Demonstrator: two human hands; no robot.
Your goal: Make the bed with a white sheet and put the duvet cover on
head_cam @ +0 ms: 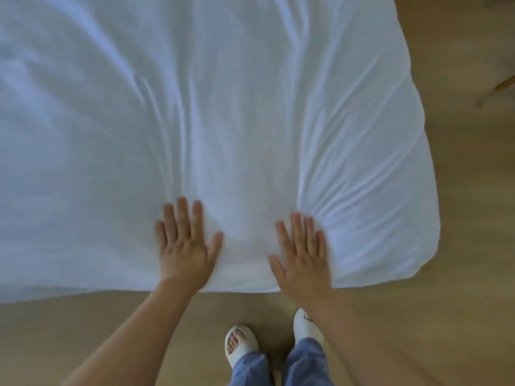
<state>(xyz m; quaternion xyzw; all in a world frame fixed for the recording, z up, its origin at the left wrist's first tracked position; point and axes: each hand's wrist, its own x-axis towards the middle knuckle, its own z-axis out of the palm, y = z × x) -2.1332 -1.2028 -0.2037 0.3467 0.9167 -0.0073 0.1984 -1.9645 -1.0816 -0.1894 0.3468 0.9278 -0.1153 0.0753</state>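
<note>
- I have my left hand (186,247) and right hand (302,256) flat, fingers straight, pressing the wrinkled white cotton sheet (223,107).
- Creases run away from my fingertips; the corner lies nearer my right.

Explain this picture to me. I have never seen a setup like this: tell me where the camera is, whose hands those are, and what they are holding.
There is no machine here. A person wears a wide-angle camera on the head, so you look forward and down along their own bare arms. The left hand and the right hand both lie flat, fingers straight, on the near edge of white bedding that covers the bed. Neither hand holds anything; they only press on the cloth. Wrinkles fan out from the hands. Whether this layer is the sheet or the duvet cannot be told. Below you see the wooden floor, the person's white slippers and blue jeans.
</note>
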